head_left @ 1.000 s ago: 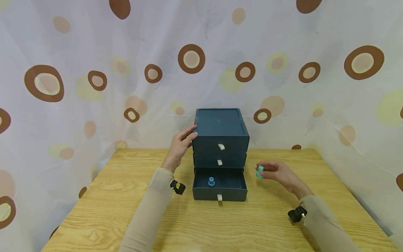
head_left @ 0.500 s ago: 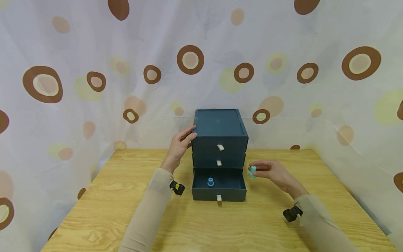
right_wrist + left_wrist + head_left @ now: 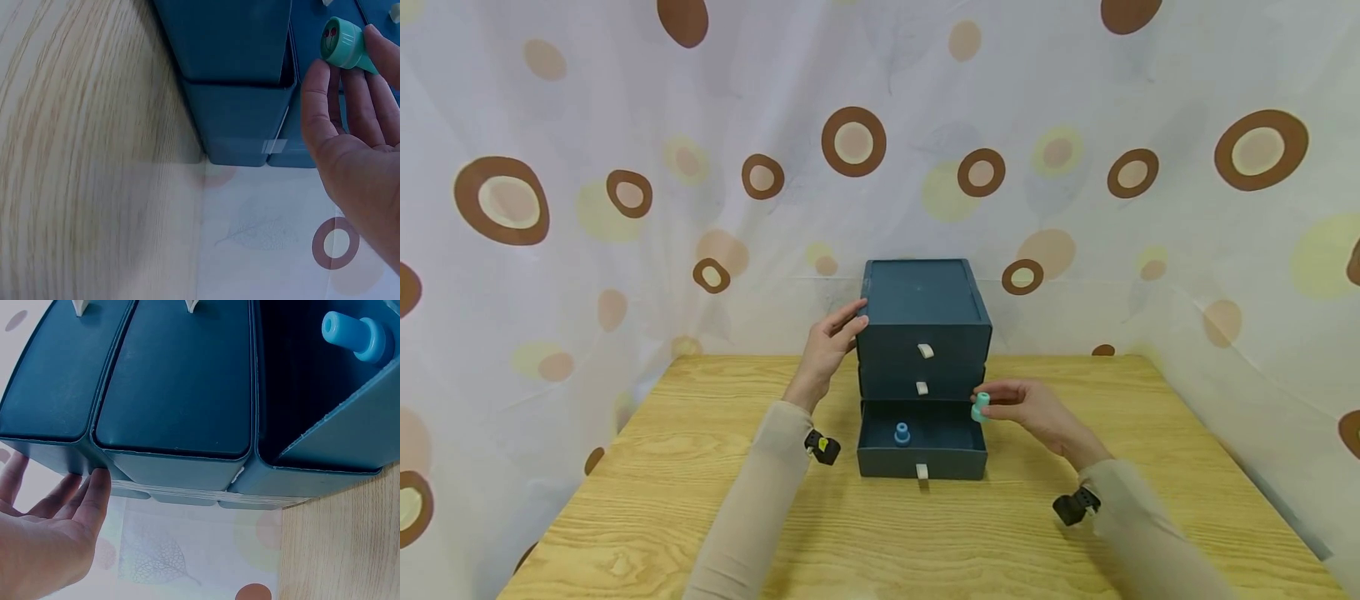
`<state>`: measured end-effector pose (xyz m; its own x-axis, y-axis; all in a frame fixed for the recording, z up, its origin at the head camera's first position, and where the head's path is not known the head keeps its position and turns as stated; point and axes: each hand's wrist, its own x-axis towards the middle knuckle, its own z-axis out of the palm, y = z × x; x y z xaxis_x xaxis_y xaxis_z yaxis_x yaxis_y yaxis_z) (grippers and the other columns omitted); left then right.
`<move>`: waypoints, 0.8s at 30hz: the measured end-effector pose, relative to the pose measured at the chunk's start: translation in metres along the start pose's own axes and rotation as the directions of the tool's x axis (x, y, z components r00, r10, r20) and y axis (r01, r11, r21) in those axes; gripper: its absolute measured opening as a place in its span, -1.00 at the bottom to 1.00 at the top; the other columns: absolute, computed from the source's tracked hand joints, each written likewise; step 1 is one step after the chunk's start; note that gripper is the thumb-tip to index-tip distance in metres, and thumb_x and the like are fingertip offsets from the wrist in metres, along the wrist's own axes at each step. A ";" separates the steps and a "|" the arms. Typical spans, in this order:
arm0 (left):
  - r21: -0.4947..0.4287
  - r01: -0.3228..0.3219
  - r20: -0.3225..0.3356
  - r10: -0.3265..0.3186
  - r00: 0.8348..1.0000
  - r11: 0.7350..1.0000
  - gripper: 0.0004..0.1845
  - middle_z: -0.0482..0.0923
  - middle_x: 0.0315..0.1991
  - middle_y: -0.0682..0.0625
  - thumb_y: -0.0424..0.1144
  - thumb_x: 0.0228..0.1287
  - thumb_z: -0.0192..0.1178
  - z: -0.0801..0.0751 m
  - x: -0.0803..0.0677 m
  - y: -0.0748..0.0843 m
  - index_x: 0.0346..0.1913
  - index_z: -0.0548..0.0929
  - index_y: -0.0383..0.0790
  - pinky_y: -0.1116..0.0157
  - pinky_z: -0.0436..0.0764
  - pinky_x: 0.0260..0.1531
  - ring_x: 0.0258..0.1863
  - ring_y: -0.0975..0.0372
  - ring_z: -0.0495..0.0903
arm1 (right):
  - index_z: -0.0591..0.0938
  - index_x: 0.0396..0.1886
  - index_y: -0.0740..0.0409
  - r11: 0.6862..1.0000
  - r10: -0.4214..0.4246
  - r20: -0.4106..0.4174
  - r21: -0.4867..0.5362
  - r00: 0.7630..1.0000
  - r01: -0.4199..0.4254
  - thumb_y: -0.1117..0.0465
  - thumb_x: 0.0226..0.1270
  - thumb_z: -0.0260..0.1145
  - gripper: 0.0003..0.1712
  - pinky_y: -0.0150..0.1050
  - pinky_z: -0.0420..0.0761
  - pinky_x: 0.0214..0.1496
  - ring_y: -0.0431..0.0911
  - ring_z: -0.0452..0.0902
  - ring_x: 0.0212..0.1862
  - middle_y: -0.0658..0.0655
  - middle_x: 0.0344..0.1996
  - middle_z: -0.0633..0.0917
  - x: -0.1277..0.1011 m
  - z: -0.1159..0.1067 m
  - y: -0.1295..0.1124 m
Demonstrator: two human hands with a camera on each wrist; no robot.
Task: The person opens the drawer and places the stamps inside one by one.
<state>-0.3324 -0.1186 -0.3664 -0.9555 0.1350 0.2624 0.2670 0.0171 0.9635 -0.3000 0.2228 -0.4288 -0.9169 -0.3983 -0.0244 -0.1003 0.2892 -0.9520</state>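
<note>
A small teal cap [image 3: 980,407], pinched in the right hand [image 3: 1026,410], hangs at the right rim of the open bottom drawer [image 3: 922,442], where a blue piece [image 3: 902,432] already sits. The left hand [image 3: 829,343], fingers relaxed, steadies the cabinet [image 3: 922,310] on the worktop [image 3: 647,500]. Released too soon, the cap may clip the rim and fall outside.

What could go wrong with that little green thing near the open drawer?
The right hand only pinches the green piece at its fingertips, right above the open drawer's side wall; it might slip and land on the table instead of inside. It may also bump the blue piece already standing in the drawer and tip it over. The left hand just rests flat against the box, so a knock could perhaps shift it.
</note>
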 end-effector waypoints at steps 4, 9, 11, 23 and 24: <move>-0.018 0.014 0.006 -0.014 1.000 1.000 -0.52 0.28 0.46 0.06 -0.01 0.43 0.15 0.001 -0.001 0.000 0.36 0.48 0.08 -0.04 0.32 0.38 0.41 0.09 0.32 | 0.58 0.21 0.26 1.000 -0.014 0.008 0.007 1.000 0.013 0.11 0.29 0.40 -0.46 -0.20 0.57 0.21 -0.12 0.67 -0.01 0.27 0.13 0.65 0.001 0.005 0.000; -0.019 0.012 0.011 -0.011 1.000 1.000 -0.53 0.27 0.46 0.07 -0.04 0.45 0.14 0.000 -0.001 0.000 0.37 0.47 0.08 -0.01 0.35 0.37 0.40 0.10 0.32 | 0.57 0.22 0.25 1.000 0.000 0.010 0.013 1.000 0.000 0.11 0.29 0.40 -0.45 -0.14 0.56 0.24 -0.15 0.65 -0.01 0.26 0.16 0.63 0.002 0.008 0.001; -0.016 0.010 0.014 -0.010 1.000 1.000 -0.53 0.27 0.46 0.08 -0.03 0.45 0.13 -0.001 0.000 0.000 0.37 0.47 0.09 0.01 0.36 0.37 0.40 0.12 0.32 | 0.57 0.23 0.25 1.000 0.002 0.009 0.016 1.000 -0.002 0.11 0.30 0.40 -0.44 -0.09 0.54 0.26 -0.15 0.65 0.00 0.26 0.16 0.62 0.003 0.009 0.001; 0.000 0.010 0.006 -0.010 1.000 1.000 -0.54 0.28 0.45 0.09 -0.01 0.44 0.14 -0.003 -0.001 0.001 0.36 0.48 0.13 0.02 0.37 0.36 0.39 0.13 0.33 | 0.58 0.22 0.26 1.000 -0.004 0.018 0.021 1.000 0.004 0.13 0.30 0.39 -0.46 -0.05 0.54 0.26 -0.13 0.65 -0.01 0.19 0.12 0.66 0.010 0.016 -0.001; 0.004 0.008 0.007 -0.008 1.000 1.000 -0.54 0.28 0.45 0.09 0.00 0.44 0.14 -0.002 -0.001 0.001 0.36 0.48 0.13 0.02 0.37 0.36 0.39 0.13 0.34 | 0.58 0.22 0.25 1.000 -0.007 0.015 0.015 1.000 0.006 0.12 0.30 0.39 -0.46 -0.11 0.57 0.23 -0.14 0.65 -0.02 0.18 0.11 0.67 0.010 0.018 -0.001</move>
<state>-0.3316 -0.1211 -0.3655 -0.9566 0.1421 0.2546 0.2602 0.0220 0.9653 -0.3024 0.2033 -0.4336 -0.9103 -0.4132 -0.0228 -0.1003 0.2737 -0.9566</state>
